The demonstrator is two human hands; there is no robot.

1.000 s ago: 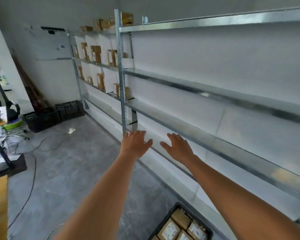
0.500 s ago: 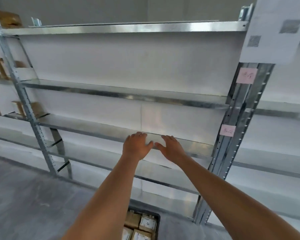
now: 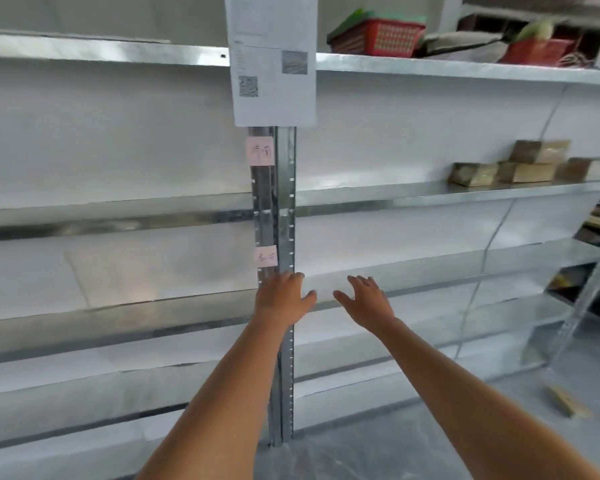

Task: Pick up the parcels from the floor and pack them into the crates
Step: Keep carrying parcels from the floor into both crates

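Both arms stretched forward, palms down, in front of a metal shelving rack (image 3: 118, 306). Left hand (image 3: 280, 295): fingers straight and relaxed, holding nothing, overlapping the rack's upright post (image 3: 284, 188); can't tell if it touches the post. Right hand (image 3: 368, 299): fingers spread and loose, holding nothing, just beside the left hand, thumbs nearly meeting but apart.

Parcels:
- One parcel (image 3: 565, 403) lies on the floor (image 3: 395, 452) at lower right, near the foot of the rack, well apart from both hands.
- A cluster of brown boxes (image 3: 520, 164) sits on the middle shelf at right, one stacked on top of the others. Blurred, so labels are unreadable.

Containers:
- Red basket (image 3: 381, 38) on the top shelf at right, with something green and flat lying on it; contents otherwise unclear.
- A second red container (image 3: 534, 51) further right on the same shelf, something pale and green on top of it, too blurred to name.
- A grey bundle (image 3: 461, 43) lies between the two.

Other: a printed paper sheet (image 3: 274, 60) with square codes is stuck to the post, and two pink notes (image 3: 260, 151) with handwriting sit below it. Shelves left of the post show only white backing.
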